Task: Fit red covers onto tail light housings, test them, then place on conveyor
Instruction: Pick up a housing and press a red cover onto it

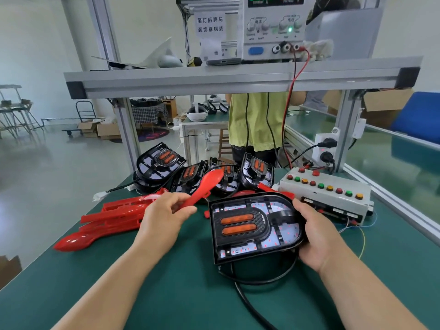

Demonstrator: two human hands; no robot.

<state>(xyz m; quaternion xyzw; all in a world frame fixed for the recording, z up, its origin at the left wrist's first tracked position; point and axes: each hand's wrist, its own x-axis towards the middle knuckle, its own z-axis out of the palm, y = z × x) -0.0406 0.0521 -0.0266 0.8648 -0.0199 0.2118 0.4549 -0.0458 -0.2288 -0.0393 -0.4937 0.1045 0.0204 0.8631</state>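
- Red cover (202,189), a glossy spoon-shaped piece, is held above the green surface (166,282). The left hand (164,217) pinches its narrow end between thumb and curled fingers, and the wide end points up and away.
- The right hand (319,236) grips the tail light housing (256,228) by its right edge, with the thumb on the rim and the fingers curled underneath. The housing is tilted towards the camera, just right of the cover and apart from it.
- This black, tray-like housing holds two orange lenses side by side, with white boards around them dotted with small red lights.
- A black cable (250,303) loops on the surface beneath the housing.
- More red covers (112,215) lie heaped at the left.
- Other housings (162,160) lean in a row behind, each with orange lenses inside.
- A white button box (326,189) sits at the right, near the held housing.
- Cardboard boxes (107,129) stand on the floor far left; I cannot tell their contents.
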